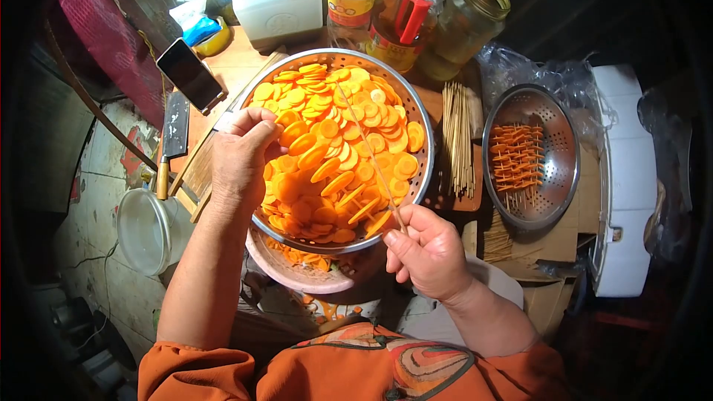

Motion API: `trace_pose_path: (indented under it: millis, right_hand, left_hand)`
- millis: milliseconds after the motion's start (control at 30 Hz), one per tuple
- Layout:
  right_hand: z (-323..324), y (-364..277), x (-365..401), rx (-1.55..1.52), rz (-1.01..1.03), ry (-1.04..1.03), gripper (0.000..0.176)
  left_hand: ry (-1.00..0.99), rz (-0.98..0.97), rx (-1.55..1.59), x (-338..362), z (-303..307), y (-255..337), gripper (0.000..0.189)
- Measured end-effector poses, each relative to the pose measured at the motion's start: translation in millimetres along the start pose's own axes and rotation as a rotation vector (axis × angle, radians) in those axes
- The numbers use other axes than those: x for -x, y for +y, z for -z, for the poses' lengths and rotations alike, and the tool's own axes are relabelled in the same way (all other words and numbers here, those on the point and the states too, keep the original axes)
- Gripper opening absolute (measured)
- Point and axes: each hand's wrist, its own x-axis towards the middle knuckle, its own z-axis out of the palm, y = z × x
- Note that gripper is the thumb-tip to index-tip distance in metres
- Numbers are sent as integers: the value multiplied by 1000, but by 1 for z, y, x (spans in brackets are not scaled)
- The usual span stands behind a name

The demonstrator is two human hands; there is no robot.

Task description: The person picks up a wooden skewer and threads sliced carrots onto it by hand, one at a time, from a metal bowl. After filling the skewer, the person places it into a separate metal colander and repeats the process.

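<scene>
Bamboo skewer held over a colander of carrot slices

The right hand (429,254) pinches the bamboo skewer's (369,157) lower end tight between thumb and fingers. The left hand's (241,157) fingers (261,128) are bunched shut, touching carrot slices (334,148) at the colander's (420,115) left rim.

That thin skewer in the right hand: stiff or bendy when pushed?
Probably light and a bit springy: the skewer is long and very thin. Held only at one end by the right hand, its tip may wobble. It could snap if bent hard.
</scene>
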Motion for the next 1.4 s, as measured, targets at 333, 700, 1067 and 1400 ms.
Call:
trace_pose_path:
  millis: [333,700,1067,1400]
  right_hand:
    - [-2,-3,-1,4,8,14,16]
    - [34,-12,-5,-445,70,98,16]
    - [234,28,8,-281,181,840,11]
    - [281,100,4,75,-69,993,11]
  left_hand:
    - [-24,42,11,0,-4,3,7]
    - [-93,-61,-39,2,-14,4,18]
    - [-205,-53,-56,14,-38,-3,25]
    - [-243,16,-72,16,-45,-12,24]
